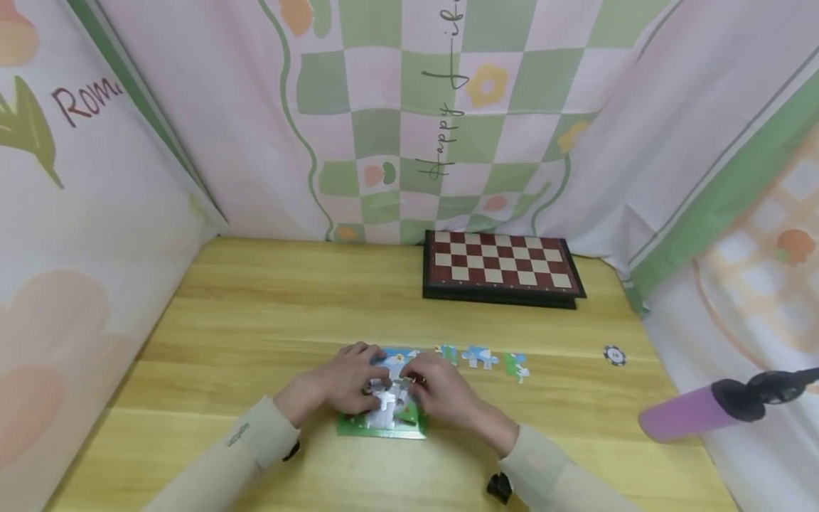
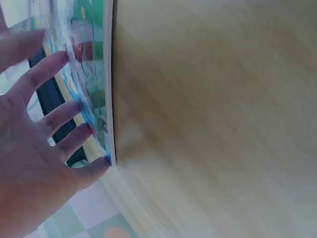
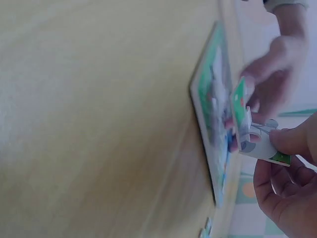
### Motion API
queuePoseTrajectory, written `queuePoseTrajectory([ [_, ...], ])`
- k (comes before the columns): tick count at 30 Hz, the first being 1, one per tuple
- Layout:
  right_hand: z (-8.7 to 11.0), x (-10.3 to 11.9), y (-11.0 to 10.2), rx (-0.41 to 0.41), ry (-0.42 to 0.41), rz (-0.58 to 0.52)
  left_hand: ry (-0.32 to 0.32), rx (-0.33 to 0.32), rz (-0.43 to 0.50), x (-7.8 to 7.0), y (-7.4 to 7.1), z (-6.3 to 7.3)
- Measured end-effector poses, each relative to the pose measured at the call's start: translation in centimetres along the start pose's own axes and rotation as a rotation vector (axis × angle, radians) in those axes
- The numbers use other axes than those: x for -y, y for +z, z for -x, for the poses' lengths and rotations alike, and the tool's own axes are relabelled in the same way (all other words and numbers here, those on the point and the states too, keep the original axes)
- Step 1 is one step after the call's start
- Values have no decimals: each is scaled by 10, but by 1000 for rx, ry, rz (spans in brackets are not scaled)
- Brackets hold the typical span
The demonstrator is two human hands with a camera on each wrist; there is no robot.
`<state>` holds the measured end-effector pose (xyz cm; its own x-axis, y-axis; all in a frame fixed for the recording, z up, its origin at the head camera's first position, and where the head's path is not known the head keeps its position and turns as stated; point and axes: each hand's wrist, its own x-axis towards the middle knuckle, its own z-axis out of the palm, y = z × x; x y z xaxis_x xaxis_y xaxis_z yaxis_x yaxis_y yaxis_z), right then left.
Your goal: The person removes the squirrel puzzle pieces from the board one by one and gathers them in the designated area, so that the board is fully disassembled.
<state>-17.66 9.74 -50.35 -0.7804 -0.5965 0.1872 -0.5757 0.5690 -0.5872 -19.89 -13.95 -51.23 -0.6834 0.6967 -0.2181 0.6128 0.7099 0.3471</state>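
A small jigsaw puzzle (image 1: 384,427) with a green border lies in its tray near the table's front. My left hand (image 1: 348,377) rests over its left side, fingers spread, with fingertips (image 2: 74,106) touching the puzzle's edge and face. Between thumb and fingers, my right hand (image 3: 290,173) pinches a grey-and-white jigsaw piece (image 3: 262,141) above the puzzle's right side. A green-edged piece (image 3: 239,104) stands tilted against it, close to the left thumb; whether the two are joined I cannot tell. Both hands hide part of the picture.
Several loose jigsaw pieces (image 1: 480,357) lie right of the puzzle. A folded chessboard (image 1: 502,263) sits at the back right. Toward the right edge are a round black-and-white chip (image 1: 614,355) and a purple cylinder (image 1: 684,416) with a black end. Patterned curtains surround the table.
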Motion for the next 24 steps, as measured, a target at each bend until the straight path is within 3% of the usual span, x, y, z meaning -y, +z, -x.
queuePoseTrajectory([
  [7,0,-1,9,25,-53,24,-3,-49,-63,-7,6,-4],
  [18,1,-3,17,2,-137,148,-55,-43,-201,-23,7,-12],
  [24,2,-3,19,10,-144,171,-104,-13,-332,-27,18,-17],
])
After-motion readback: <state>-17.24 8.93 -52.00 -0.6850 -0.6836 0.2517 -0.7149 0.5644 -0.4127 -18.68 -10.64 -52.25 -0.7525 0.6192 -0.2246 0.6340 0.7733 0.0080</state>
